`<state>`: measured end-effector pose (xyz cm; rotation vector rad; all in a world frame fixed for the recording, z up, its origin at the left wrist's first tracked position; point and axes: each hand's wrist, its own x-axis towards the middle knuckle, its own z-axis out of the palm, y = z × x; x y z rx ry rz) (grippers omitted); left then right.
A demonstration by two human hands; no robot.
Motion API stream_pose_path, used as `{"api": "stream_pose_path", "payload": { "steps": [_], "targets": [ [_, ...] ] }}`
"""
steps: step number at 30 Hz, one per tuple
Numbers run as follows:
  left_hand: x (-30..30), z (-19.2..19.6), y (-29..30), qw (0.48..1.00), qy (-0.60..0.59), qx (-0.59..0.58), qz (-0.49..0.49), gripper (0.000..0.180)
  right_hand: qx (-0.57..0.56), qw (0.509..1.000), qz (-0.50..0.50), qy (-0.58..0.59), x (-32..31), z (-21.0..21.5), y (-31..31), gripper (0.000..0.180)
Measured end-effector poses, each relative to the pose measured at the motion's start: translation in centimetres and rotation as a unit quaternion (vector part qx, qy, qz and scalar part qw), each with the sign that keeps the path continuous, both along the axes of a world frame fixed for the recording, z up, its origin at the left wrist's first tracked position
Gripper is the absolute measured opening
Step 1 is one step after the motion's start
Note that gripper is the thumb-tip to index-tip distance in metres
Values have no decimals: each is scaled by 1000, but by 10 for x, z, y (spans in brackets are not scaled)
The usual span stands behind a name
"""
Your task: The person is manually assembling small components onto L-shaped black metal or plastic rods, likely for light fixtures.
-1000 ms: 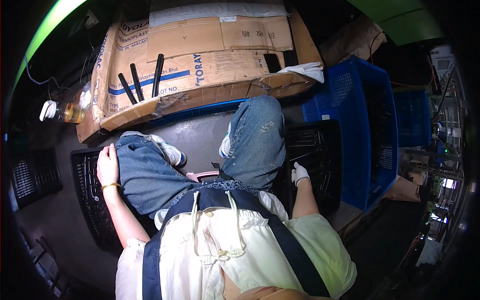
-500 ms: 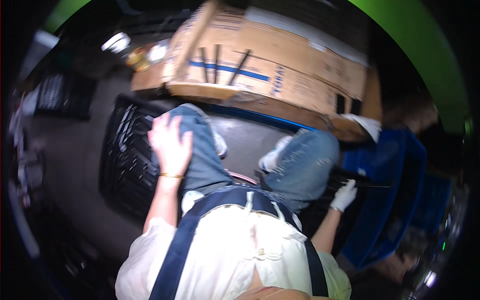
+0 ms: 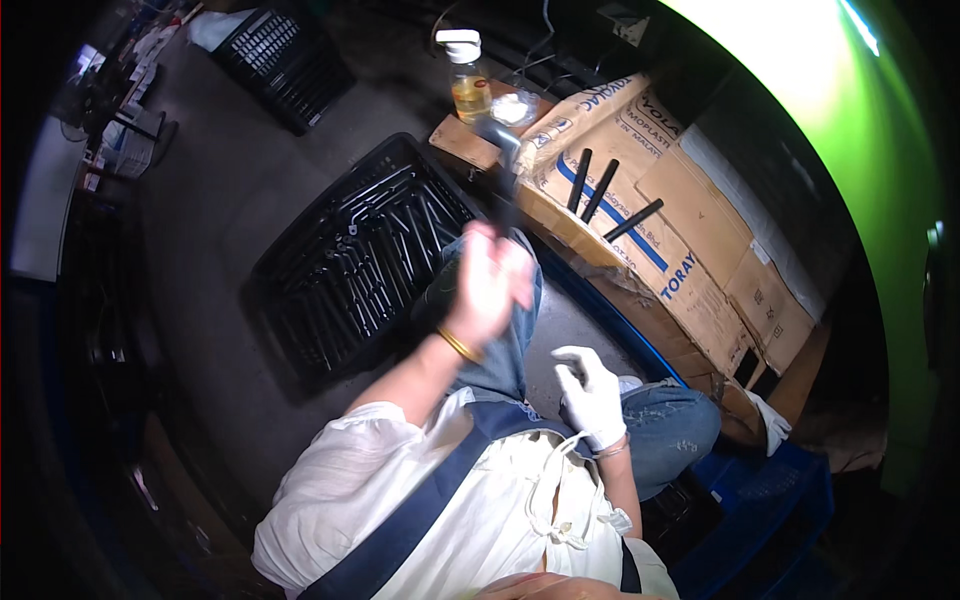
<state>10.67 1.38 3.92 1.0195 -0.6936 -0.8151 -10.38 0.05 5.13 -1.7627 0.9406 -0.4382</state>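
Observation:
My bare left hand, smeared by motion and with a yellow band at its wrist, grips a long black-handled tool with a shiny metal end pointing away from me. Its exact kind is blurred. My right hand, in a white glove, hovers above my lap with fingers loosely bent and apart, nothing visible in it. Left of my knee, a black crate holds several black-handled metal tools. Three black tubes lie on the flattened cardboard ahead.
A bottle of yellowish liquid with a white lid stands on a wooden board beside a clear plastic container. Another black crate sits on the floor, far left. Blue crates are at right; a green surface curves along the far right.
My left hand has risen from my left thigh and now holds the tool. My gloved right hand has come from beside the blue crates to my lap. The view has swung left.

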Motion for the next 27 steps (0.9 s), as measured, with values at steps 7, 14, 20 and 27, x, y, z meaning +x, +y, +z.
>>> {"api": "stream_pose_path", "payload": {
  "steps": [7,14,20,27],
  "targets": [
    [239,-168,34,916,-5,352,191,26,-6,981,-187,42,-66,-19,-31,15],
    [209,-264,22,726,-193,615,240,65,-12,932,-355,66,-145,-48,-36,16],
    [179,-115,-134,822,-473,161,274,31,-4,826,-562,-34,-179,-25,-22,35],
    [41,-122,-255,739,-585,245,-226,20,-10,843,-531,-85,-188,-52,-4,34]
  ]
}}
